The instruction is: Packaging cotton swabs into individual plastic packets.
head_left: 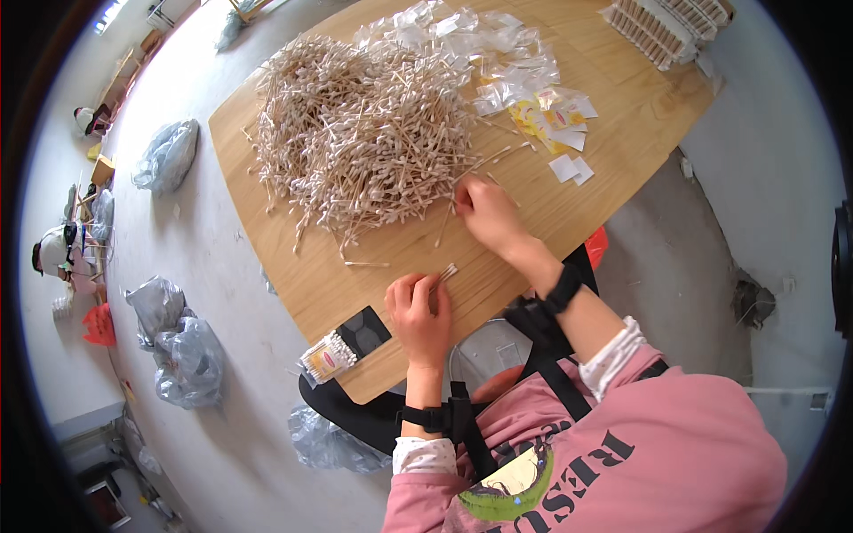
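A big loose pile of cotton swabs (373, 133), white-tipped on pale sticks, covers much of the wooden table (613, 191). My left hand (419, 318) is low over the near edge, fingers curled round a few cotton swabs (450, 272) whose tips stick out past the thumb side. At the pile's right edge my right hand (489, 213) is closed in a pinch, with a swab stick running to its fingertips; how many it holds is hidden. Left of my left hand, a clear pack filled with swabs (327, 357) lies by a black rectangular object (364, 332).
Clear plastic bags (511, 53) are heaped behind the pile, with yellow-and-white cards (555, 120) and small white cards (570, 169) at the right. Bundled swab packs (657, 31) stand in the far right corner. Grey plastic bags (188, 362) lie on the floor.
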Demonstrator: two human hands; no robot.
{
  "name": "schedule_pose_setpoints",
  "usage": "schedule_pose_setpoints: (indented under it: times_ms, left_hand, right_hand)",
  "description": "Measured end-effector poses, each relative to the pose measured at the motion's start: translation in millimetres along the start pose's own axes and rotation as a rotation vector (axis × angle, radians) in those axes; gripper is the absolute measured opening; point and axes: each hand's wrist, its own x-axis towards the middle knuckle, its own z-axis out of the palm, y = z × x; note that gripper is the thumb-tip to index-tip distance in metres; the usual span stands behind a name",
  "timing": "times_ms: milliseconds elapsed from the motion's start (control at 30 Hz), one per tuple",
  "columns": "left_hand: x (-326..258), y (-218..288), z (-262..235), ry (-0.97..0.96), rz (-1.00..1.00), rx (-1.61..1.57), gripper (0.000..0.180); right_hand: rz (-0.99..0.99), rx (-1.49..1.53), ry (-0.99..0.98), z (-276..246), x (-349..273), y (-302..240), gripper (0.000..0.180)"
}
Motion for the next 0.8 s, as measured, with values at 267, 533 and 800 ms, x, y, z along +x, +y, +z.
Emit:
schedule_pose_setpoints:
  times_ms: [267,533,800]
  left_hand:
    - [2,3,-3,0.012,0.015,-0.027,0.014]
    - [3,4,-2,0.067,-0.036,-0.016,0.050]
    - [-1,-1,-1,0.029,-0.081,-0.038,0.035]
  right_hand:
    - [-0.206,-0.039,-0.198,-39,-55,-13,0.008]
    - [-0.388,-0.097,-0.262,-27,-53,-30,0.008]
    - [-0.335,-0.017,-0.150,-16,-58,-41,0.009]
